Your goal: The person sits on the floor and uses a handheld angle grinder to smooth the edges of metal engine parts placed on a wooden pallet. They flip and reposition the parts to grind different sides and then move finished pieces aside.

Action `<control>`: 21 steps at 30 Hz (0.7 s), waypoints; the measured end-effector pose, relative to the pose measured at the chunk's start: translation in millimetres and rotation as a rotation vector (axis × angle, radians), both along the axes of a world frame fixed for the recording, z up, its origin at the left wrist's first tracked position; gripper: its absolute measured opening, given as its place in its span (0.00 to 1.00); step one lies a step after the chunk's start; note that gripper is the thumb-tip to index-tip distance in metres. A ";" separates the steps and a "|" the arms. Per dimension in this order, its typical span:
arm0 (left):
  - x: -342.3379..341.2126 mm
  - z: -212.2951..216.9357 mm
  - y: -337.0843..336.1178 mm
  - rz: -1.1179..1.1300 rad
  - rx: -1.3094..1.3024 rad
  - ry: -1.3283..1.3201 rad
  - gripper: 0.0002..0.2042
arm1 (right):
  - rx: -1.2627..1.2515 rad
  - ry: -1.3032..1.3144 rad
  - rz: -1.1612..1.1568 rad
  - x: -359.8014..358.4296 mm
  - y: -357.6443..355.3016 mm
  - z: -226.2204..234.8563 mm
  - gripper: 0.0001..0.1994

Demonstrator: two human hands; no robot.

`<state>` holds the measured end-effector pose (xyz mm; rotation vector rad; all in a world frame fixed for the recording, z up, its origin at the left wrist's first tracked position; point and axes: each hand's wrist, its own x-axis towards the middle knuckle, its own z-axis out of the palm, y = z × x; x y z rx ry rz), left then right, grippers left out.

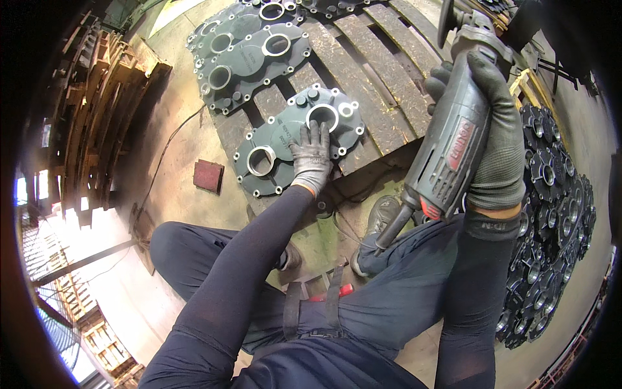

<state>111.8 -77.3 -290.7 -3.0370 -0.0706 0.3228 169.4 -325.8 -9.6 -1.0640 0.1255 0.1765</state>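
My left hand [312,157], in a grey work glove, lies flat with its fingers stretched on a dark grey-green cast metal cover plate [282,138]. The fingertips reach the rim of one of its two large machined holes. This plate rests on the near edge of a wooden pallet. My right hand [495,129], gloved too, is wrapped round the body of an angle grinder [453,133], held up to the right of the pallet. The grinder's disc [446,23] is at the upper end, away from the plate, and its cord end points down toward my leg.
More cover plates [249,61] lie at the far left of the pallet [369,123]. Dark castings [551,175] are stacked at the right. Wooden pallets [97,110] are piled at the left. A reddish square block [208,176] and a thin cable [170,139] lie on the floor.
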 end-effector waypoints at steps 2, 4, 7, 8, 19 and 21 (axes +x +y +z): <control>4.6 -14.2 1.6 -0.015 0.101 -0.025 0.37 | -0.020 -0.019 0.000 0.0 3.3 0.2 0.32; 5.3 -24.1 2.5 -0.021 0.169 -0.043 0.39 | -0.055 -0.049 0.011 -0.6 6.5 0.5 0.32; 5.0 -23.9 2.9 -0.038 0.202 -0.067 0.42 | -0.062 -0.047 0.030 -2.0 4.1 1.0 0.34; 4.9 -19.3 3.7 -0.048 0.193 -0.078 0.40 | -0.061 -0.037 0.033 -2.1 3.2 1.8 0.35; 14.2 118.0 90.5 -0.507 -0.294 0.075 0.39 | -0.068 -0.074 -0.060 -4.3 -1.1 -1.0 0.23; 19.4 142.3 98.6 -0.511 -0.429 0.133 0.38 | -0.067 -0.028 -0.046 -5.8 0.2 1.7 0.24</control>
